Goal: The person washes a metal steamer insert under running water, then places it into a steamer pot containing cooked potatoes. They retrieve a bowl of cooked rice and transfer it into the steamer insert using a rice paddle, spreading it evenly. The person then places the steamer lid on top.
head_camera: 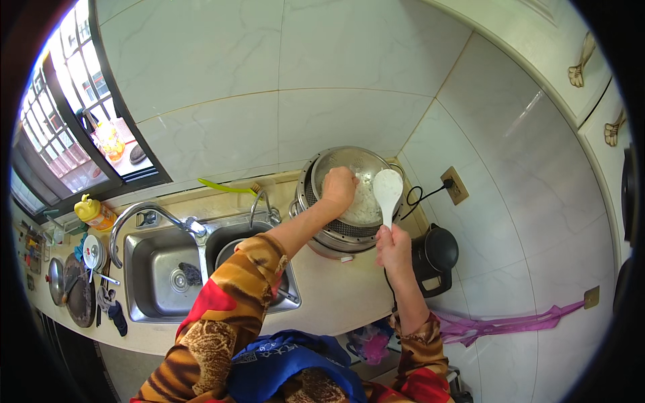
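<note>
My right hand (394,247) grips the handle of a white rice paddle (388,190), its broad head raised over the right side of a metal bowl (330,160). White, clumpy food that looks like cooked rice (364,207) lies in the bowl. My left hand (340,186) is curled into a fist over the bowl's left part; whether anything is inside the fingers is hidden. Small holes show in the bowl's far wall. Beneath it is a round steel steamer pot (347,243) with a perforated tray around the bowl.
A black electric kettle (441,244) stands right of the pot, near a plugged-in cord (426,197). Left is a double sink (151,302) with a curved faucet (146,207). A green-handled brush (221,187) lies behind it. Stacked dishes (94,249) and a yellow bottle (95,214) stand farther left.
</note>
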The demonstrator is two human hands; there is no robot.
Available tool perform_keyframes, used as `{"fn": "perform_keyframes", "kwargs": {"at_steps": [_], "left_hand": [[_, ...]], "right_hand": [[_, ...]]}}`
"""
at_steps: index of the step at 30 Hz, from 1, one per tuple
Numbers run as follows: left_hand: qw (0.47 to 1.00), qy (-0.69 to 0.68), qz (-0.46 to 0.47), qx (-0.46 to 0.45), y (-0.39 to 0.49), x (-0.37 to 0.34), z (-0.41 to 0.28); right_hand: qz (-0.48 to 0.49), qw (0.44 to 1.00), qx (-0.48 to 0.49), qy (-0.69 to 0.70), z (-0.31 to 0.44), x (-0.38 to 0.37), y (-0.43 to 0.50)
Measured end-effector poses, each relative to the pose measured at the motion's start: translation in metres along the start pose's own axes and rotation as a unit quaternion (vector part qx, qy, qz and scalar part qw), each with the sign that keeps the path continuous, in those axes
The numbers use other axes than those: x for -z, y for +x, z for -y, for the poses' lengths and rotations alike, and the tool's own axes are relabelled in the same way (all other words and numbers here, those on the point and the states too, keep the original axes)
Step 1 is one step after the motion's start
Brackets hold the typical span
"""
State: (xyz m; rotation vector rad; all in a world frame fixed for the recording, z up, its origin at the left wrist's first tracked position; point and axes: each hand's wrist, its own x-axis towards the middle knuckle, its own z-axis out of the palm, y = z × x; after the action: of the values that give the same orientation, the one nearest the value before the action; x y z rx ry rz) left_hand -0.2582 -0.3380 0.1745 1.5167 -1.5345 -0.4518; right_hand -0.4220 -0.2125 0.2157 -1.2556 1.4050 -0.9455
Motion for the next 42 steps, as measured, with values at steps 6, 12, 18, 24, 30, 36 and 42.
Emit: {"fn": "perform_keyframes", "kwargs": {"at_steps": [6, 12, 18, 24, 30, 36, 42], "left_hand": [[0.981, 0.18, 0.005, -0.073, 0.0, 0.022, 0.006], [0.969, 0.199, 0.061, -0.131, -0.007, 0.021, -0.002], [0.98, 0.102, 0.007, -0.171, -0.01, 0.026, -0.008], [0.969, -0.101, -0.003, -0.226, -0.015, 0.033, -0.025], [0.963, -0.067, -0.067, -0.254, -0.007, 0.033, -0.016], [0.964, -0.064, -0.08, -0.246, -0.014, 0.033, -0.03], [0.959, -0.053, 0.0, -0.278, -0.019, 0.033, -0.037]], "right_hand": [[-0.044, 0.985, 0.118, -0.119, -0.017, 0.018, 0.021], [-0.032, 0.982, 0.107, -0.152, -0.024, 0.012, 0.024], [0.009, 0.994, 0.05, -0.1, -0.014, 0.008, 0.02], [0.047, 0.997, 0.019, -0.061, -0.003, -0.001, 0.01], [0.069, 0.998, -0.016, -0.005, 0.004, -0.002, 0.004], [0.066, 0.997, -0.007, -0.034, 0.005, -0.006, 0.001], [0.084, 0.996, -0.035, 0.008, 0.011, -0.012, -0.005]]}}
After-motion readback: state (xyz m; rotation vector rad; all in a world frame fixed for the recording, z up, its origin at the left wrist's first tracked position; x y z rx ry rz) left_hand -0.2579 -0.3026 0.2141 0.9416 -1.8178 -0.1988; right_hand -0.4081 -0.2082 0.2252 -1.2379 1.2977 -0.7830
